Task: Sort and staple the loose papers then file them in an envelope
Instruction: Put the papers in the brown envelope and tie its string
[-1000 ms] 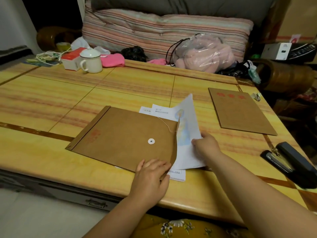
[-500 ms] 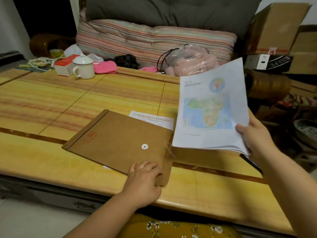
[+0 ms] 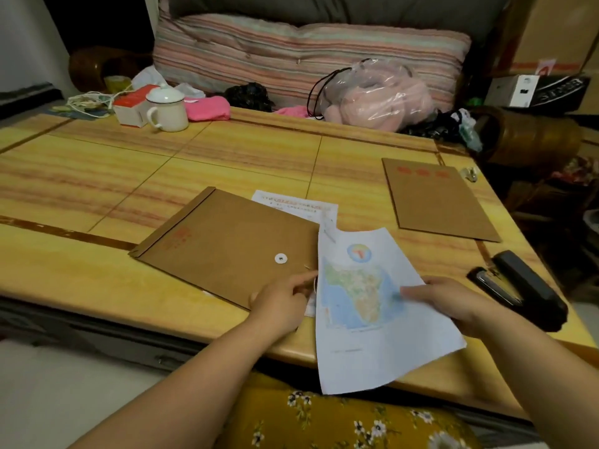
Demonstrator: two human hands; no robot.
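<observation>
Table (image 3: pixel 97 176), yellow and tiled, fills mid-frame. Brown envelope (image 3: pixel 227 244) lies flat at centre, a printed sheet (image 3: pixel 291 204) poking out behind its upper edge. Second envelope (image 3: pixel 437 199) at right. Map papers (image 3: pixel 366 303) lower centre, tilted over the table edge, gripped by right hand (image 3: pixel 453 303). Left hand (image 3: pixel 278 303) pinches the envelope's near right corner. Black stapler (image 3: pixel 522 286) far right. White mug (image 3: pixel 168 108) upper left.

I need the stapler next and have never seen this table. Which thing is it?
Start at the yellow table and follow its right edge toward the person. The stapler lies there, just beyond the right hand. It is black and bulky, unlike the flat brown envelope behind it.
</observation>
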